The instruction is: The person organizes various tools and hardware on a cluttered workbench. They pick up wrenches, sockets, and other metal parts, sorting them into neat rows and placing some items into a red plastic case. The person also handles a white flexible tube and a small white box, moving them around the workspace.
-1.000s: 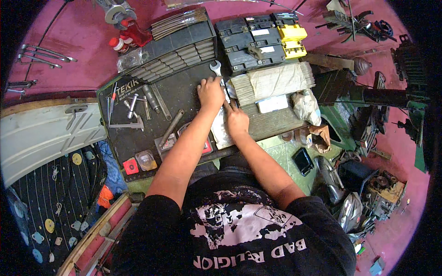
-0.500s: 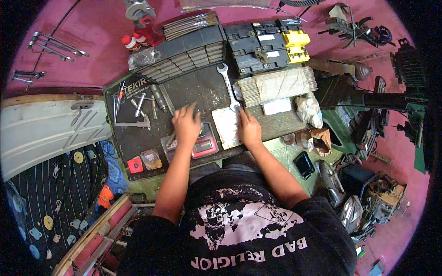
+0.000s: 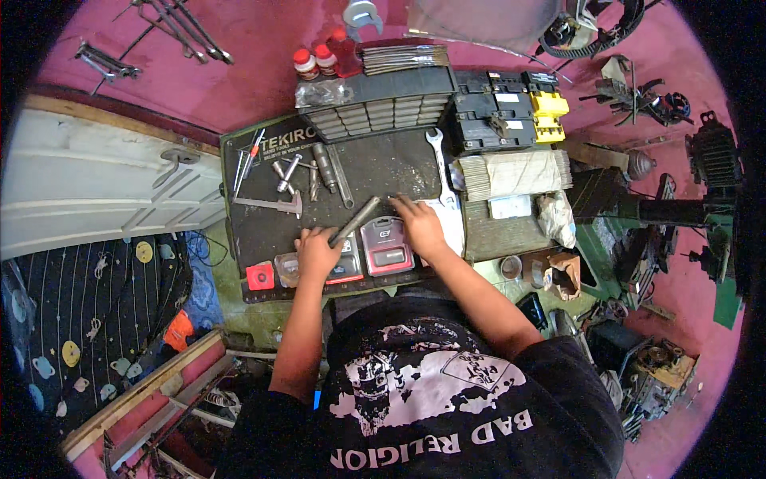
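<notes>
My left hand (image 3: pixel 317 252) is closed round the lower end of a dark metal rod (image 3: pixel 359 219), which slants up and to the right above the mat. Partly hidden under that hand lies a red and black blister pack (image 3: pixel 345 270). A second red and black blister pack (image 3: pixel 388 249) lies between my hands. My right hand (image 3: pixel 423 227) is empty, fingers stretched out just right of the rod's far end. Its palm side is over the edge of a white paper sheet (image 3: pixel 452 223). A large open-end wrench (image 3: pixel 441 166) rests on the mat, its near end touching the sheet.
On the left lie a caliper (image 3: pixel 275 205), sockets and a drill bit (image 3: pixel 313 184). A red square packet (image 3: pixel 259 276) is near the front edge. Behind stands a drawer cabinet (image 3: pixel 379 116), with batteries (image 3: pixel 495 120) and stacked cardboard (image 3: pixel 515 174) to its right.
The view has shifted, so the bench sits further right. My left hand has come down and now grips the rod. My right hand has moved off the wrench's end towards the rod.
</notes>
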The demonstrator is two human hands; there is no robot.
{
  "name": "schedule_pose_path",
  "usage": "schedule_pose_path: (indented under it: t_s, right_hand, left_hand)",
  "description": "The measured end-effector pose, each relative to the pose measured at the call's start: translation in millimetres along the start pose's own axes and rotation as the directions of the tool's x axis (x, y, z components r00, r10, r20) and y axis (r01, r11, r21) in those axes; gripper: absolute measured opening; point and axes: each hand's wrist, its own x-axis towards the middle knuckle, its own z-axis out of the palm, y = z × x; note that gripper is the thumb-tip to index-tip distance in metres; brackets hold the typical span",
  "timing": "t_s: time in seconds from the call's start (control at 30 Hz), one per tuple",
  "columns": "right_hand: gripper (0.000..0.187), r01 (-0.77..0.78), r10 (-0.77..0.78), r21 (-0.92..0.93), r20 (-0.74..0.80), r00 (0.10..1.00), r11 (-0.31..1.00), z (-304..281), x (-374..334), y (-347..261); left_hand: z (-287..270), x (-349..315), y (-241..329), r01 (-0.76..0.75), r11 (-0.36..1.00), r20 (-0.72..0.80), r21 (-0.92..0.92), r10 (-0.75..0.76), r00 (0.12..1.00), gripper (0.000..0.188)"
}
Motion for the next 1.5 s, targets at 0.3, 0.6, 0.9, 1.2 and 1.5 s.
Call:
schedule_pose_path:
  t_s: [0.3,0.6,0.9,1.2,1.5]
  right_hand:
    - [0.026,0.192,-0.152,-0.327,0.143,0.978,0.925,15.0,77.5,-13.0]
    - [0.033,-0.49,0.496,0.076,-0.096,0.863,0.868,-13.3,6.0,16.3]
    - [0.035,-0.682,0.686,0.078,-0.057,0.725,0.727,-5.8,49.4,22.7]
    - [0.038,-0.589,0.597,0.109,-0.071,0.799,0.801,10.1,37.4,24.4]
    - [0.046,-0.535,0.545,0.112,-0.104,0.832,0.838,8.7,37.7,20.3]
  left_hand:
    - [-17.6,25.9,6.2,-0.261,0.955,-0.189,0.141,0.285,0.94,0.032]
    - [-8.6,140.6,111.3,-0.594,0.768,-0.166,0.239,0.635,0.754,0.036]
    - [38.1,185.1,146.3,-0.565,0.799,-0.123,0.207,0.594,0.795,0.04]
    - [44.8,166.9,147.6,-0.427,0.892,-0.138,0.149,0.446,0.884,0.039]
    - [48.9,164.6,149.0,-0.394,0.91,-0.126,0.125,0.409,0.904,0.044]
